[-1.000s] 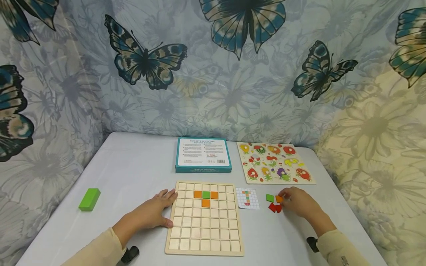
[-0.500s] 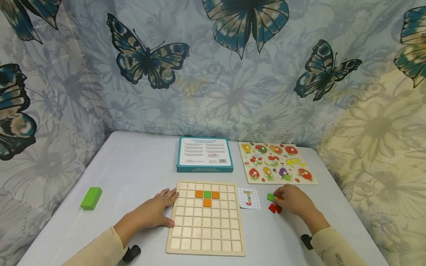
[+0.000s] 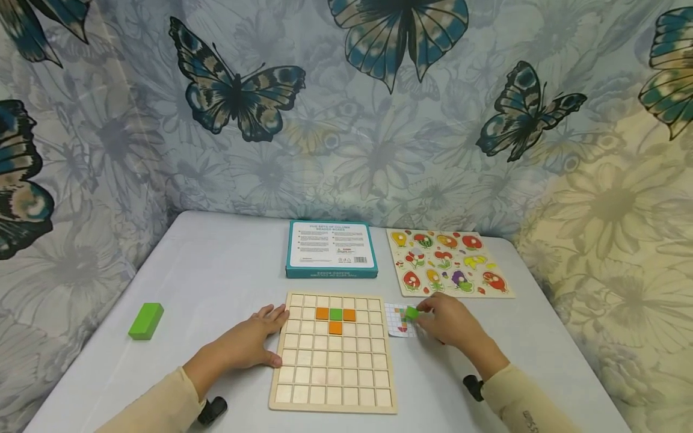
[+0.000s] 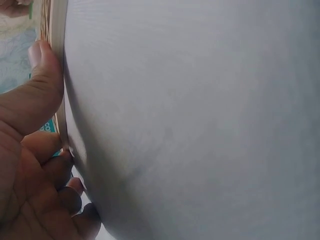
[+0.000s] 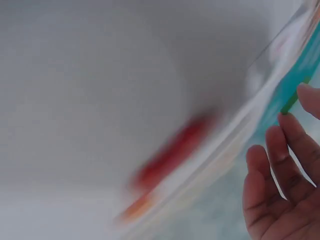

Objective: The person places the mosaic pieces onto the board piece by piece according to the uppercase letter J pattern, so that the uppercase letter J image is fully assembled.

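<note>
My right hand point(image 3: 446, 319) pinches a small green square tile point(image 3: 412, 313) between thumb and fingertips, over the right part of a paper pattern card point(image 3: 397, 328). In the right wrist view the green tile point(image 5: 290, 102) shows edge-on at the fingertips. A wooden grid board point(image 3: 327, 377) lies to the left of the card; near its top sit a green tile point(image 3: 335, 314) and several orange tiles point(image 3: 335, 328). My left hand point(image 3: 249, 340) rests against the board's left edge, thumb and fingers spread along it. Blurred red tiles point(image 5: 175, 155) lie on the table below my right hand.
A teal-edged box point(image 3: 331, 248) lies behind the board. To its right is a fruit puzzle board point(image 3: 452, 264). A green block point(image 3: 146, 321) stands at the far left of the table, and a butterfly-patterned cloth hangs behind.
My right hand has taken the green tile from beside the red and orange ones and moved left with it to above the card. The left hand stays at the board.
</note>
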{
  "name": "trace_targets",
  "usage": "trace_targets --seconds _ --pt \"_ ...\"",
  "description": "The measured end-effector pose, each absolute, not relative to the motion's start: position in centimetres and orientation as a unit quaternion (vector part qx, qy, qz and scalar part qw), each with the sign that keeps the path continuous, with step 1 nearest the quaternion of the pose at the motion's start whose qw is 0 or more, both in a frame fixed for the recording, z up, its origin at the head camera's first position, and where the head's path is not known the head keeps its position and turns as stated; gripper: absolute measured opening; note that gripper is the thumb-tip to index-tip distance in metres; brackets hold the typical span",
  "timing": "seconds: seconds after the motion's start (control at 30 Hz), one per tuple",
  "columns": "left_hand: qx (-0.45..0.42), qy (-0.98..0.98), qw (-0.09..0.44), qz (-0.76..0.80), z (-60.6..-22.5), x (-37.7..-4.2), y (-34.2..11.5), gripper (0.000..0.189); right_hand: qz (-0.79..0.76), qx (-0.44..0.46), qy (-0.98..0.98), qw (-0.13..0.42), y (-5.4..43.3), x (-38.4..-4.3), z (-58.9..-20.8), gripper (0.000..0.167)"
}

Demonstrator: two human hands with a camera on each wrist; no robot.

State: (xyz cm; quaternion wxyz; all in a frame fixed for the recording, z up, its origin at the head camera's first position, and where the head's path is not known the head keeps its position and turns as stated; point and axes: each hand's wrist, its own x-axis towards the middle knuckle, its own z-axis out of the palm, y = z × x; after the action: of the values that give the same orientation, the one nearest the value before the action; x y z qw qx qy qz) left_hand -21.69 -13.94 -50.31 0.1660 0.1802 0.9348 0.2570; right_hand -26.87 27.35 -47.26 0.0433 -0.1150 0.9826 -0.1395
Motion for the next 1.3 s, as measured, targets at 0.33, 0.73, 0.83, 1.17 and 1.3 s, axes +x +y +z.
trace_targets --seconds 0.33,0.73,0.83,1.17,1.3 --pt "0.183 0.939 0.156 0.247 -50.1 -21.6 -13.9 0.100 -0.113 -0.357 0.927 -0.007 16.3 -24.3 -48.1 0.015" --pt "0.184 0.941 0.154 0.241 -50.3 -21.6 -14.0 0.100 -0.101 -0.354 0.930 -0.022 14.6 -23.8 -48.8 0.021" --pt "0.182 0.941 0.154 0.241 -50.4 -21.6 -14.0 0.100 -0.110 -0.369 0.923 -0.021 14.4 -23.9 -48.8 0.013" --pt "0.185 0.940 0.154 0.243 -50.3 -21.6 -13.8 0.099 -0.080 -0.405 0.910 -0.048 14.3 -23.7 -48.7 0.011" --pt "0.185 0.939 0.154 0.244 -50.3 -21.6 -13.9 0.099 -0.086 -0.408 0.907 -0.051 14.2 -23.7 -49.0 0.011"
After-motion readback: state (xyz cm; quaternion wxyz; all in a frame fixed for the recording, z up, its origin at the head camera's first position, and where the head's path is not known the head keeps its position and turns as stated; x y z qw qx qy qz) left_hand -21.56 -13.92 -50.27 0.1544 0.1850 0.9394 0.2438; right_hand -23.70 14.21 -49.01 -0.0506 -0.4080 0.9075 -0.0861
